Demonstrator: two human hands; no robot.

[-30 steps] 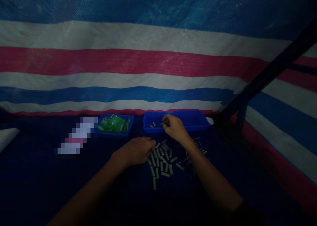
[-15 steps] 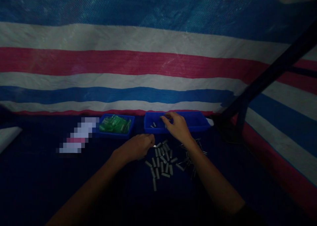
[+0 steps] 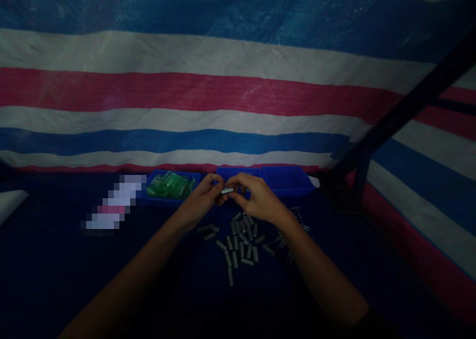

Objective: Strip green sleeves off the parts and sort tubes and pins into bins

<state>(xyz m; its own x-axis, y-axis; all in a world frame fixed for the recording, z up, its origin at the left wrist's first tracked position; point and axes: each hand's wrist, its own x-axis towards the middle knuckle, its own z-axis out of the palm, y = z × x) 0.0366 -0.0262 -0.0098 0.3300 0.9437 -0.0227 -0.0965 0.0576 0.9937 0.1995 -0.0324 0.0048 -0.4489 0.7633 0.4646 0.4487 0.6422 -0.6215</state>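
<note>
In front of the blue bins, my two hands meet with their fingertips close together. My left hand (image 3: pixel 203 196) pinches a small, pale metal block (image 3: pixel 227 191) that lies nearly level between the hands. The closed fingers of my right hand (image 3: pixel 256 197) are at the block's right end; anything small between them is hidden. Below lie several loose grey metal blocks (image 3: pixel 235 256) of the same kind on the dark blue table. A heap of thin metal pins (image 3: pixel 284 244) is partly covered by my right forearm.
A blue bin (image 3: pixel 169 200) with green bagged contents stands at the left. Behind my hands is a long divided blue bin (image 3: pixel 288 180). A pixelated sheet (image 3: pixel 119 200) lies further left. Striped sheeting (image 3: pixel 238 93) closes off the back, with a dark frame bar (image 3: pixel 397 103) at the right.
My right hand has come from the long bin toward the left. My left hand has risen from the loose blocks with one block, and the two hands have come together.
</note>
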